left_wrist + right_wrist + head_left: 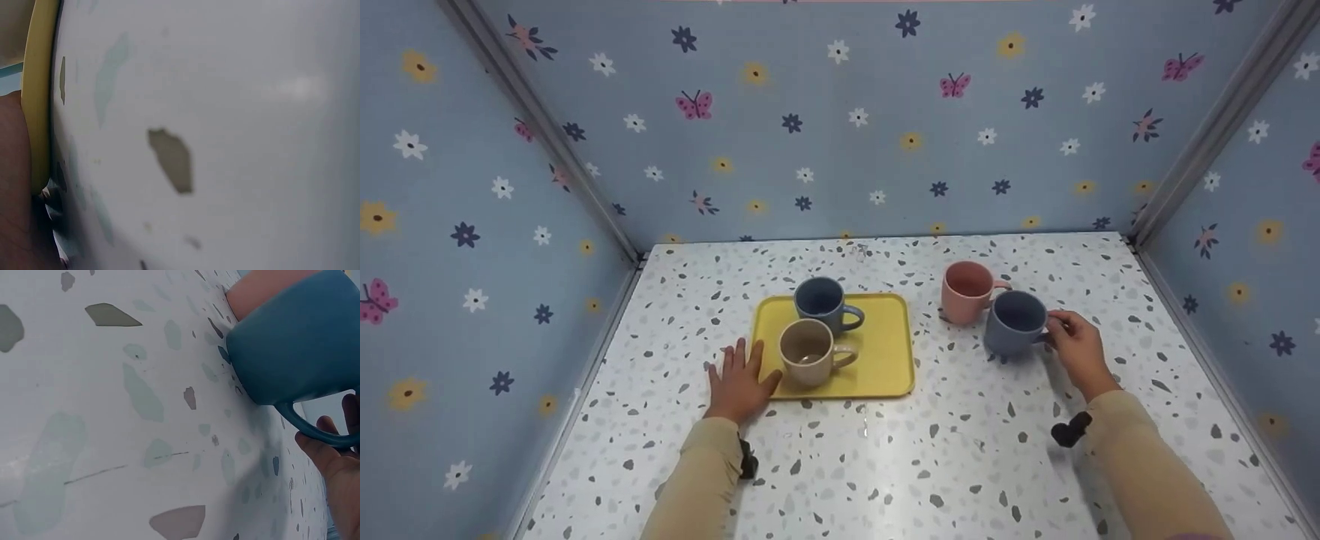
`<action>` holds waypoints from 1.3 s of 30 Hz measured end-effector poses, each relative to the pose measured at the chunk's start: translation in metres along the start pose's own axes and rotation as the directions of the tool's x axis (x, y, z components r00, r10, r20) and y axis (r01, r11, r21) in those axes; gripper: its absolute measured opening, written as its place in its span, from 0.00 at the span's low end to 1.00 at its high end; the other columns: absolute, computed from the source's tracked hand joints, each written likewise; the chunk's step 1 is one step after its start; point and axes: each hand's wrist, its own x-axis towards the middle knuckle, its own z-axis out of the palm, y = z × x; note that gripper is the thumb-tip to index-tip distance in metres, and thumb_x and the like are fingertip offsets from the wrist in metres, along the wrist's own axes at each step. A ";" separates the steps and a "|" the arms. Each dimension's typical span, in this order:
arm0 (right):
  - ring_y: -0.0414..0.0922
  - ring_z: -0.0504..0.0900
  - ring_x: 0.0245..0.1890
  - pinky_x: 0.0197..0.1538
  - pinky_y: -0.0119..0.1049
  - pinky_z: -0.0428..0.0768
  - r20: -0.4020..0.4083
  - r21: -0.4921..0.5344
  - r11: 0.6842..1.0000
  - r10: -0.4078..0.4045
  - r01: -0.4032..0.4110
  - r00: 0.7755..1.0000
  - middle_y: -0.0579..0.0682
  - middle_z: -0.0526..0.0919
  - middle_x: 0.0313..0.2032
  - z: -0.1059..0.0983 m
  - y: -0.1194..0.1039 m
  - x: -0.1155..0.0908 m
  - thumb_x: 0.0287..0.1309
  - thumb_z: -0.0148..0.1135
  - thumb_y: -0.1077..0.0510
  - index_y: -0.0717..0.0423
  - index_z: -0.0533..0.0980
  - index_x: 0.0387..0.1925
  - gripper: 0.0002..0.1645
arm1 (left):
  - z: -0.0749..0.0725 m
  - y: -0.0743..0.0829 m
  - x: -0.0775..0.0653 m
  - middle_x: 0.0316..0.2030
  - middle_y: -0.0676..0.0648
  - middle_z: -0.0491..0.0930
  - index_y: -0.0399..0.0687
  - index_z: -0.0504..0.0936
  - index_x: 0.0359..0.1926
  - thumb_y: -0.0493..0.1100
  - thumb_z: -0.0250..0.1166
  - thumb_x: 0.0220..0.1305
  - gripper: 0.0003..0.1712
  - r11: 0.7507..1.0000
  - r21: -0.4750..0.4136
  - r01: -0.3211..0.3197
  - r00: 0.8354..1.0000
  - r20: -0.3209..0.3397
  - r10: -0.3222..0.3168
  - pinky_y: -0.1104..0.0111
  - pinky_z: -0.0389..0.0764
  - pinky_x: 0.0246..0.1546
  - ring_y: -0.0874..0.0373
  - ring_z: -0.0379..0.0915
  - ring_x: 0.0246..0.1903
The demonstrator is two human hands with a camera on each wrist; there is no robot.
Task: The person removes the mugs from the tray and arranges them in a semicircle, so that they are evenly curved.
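On the right of the table, my right hand point(1078, 352) grips the handle of a blue-grey mug point(1011, 330); the right wrist view shows fingers and thumb around that handle point(318, 432). Just behind it to the left stands a pink mug point(964, 300), overlapped by the blue-grey one. My left hand point(740, 390) lies with fingers spread at the left edge of a yellow tray point(881, 360), thumb over its rim. Two mugs stand upright on the tray: a blue one point(816, 296) at the back and a beige one point(802, 360) in front, handles toward the right.
The white speckled table point(945, 465) is enclosed by blue panels point(840, 127) with flowers and butterflies at the back and both sides. Grey metal posts point(1215, 112) stand at the corners. A strip of table separates the tray from the pink mug.
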 end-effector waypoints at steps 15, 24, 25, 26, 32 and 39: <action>0.38 0.74 0.62 0.58 0.26 0.77 -0.026 0.048 0.999 0.021 -0.020 0.999 0.49 0.74 0.57 0.002 -0.004 0.013 0.76 0.53 0.52 0.66 0.70 0.63 0.25 | 0.003 -0.003 0.002 0.79 0.34 0.39 0.48 0.50 0.81 0.68 0.47 0.73 0.46 1.000 -0.005 -0.030 0.999 -0.036 0.029 0.32 0.31 0.70 0.33 0.31 0.77; 0.41 0.71 0.65 0.66 0.36 0.74 0.014 0.071 0.994 0.082 -0.082 0.997 0.55 0.69 0.64 0.006 -0.005 0.021 0.77 0.50 0.52 0.64 0.67 0.67 0.26 | 0.002 -0.006 0.001 0.80 0.35 0.37 0.51 0.47 0.81 0.70 0.45 0.73 0.47 1.000 0.007 -0.014 1.000 -0.012 0.014 0.32 0.28 0.70 0.33 0.29 0.78; 0.41 0.71 0.65 0.66 0.37 0.73 0.019 0.074 0.993 0.087 -0.088 0.996 0.56 0.69 0.65 0.006 -0.005 0.022 0.78 0.49 0.52 0.64 0.67 0.67 0.26 | 0.002 -0.006 0.000 0.80 0.35 0.37 0.51 0.47 0.81 0.70 0.45 0.73 0.47 1.000 0.004 -0.012 1.000 -0.012 0.012 0.32 0.28 0.70 0.33 0.29 0.78; 0.41 0.71 0.65 0.67 0.38 0.73 0.023 0.074 0.993 0.093 -0.094 0.995 0.56 0.68 0.65 0.006 -0.005 0.023 0.78 0.49 0.52 0.63 0.66 0.67 0.26 | 0.002 -0.005 -0.001 0.80 0.35 0.37 0.50 0.47 0.81 0.70 0.45 0.73 0.47 1.000 0.001 -0.013 1.000 -0.011 0.013 0.32 0.28 0.70 0.33 0.29 0.77; 0.42 0.69 0.66 0.70 0.40 0.69 0.032 0.120 0.983 0.136 -0.139 0.990 0.56 0.67 0.66 0.009 -0.007 0.023 0.79 0.47 0.52 0.60 0.66 0.66 0.23 | 0.005 -0.006 0.000 0.80 0.36 0.35 0.52 0.44 0.82 0.72 0.42 0.73 0.48 1.000 0.013 -0.002 1.000 0.014 0.002 0.34 0.25 0.70 0.35 0.27 0.78; 0.42 0.69 0.65 0.71 0.42 0.69 0.032 0.129 0.976 0.172 -0.174 0.985 0.55 0.68 0.65 0.010 -0.012 0.024 0.79 0.46 0.54 0.60 0.66 0.65 0.21 | -0.003 0.002 -0.004 0.80 0.35 0.38 0.50 0.48 0.81 0.68 0.47 0.74 0.46 1.000 0.003 -0.003 1.000 -0.014 0.003 0.32 0.30 0.70 0.34 0.31 0.78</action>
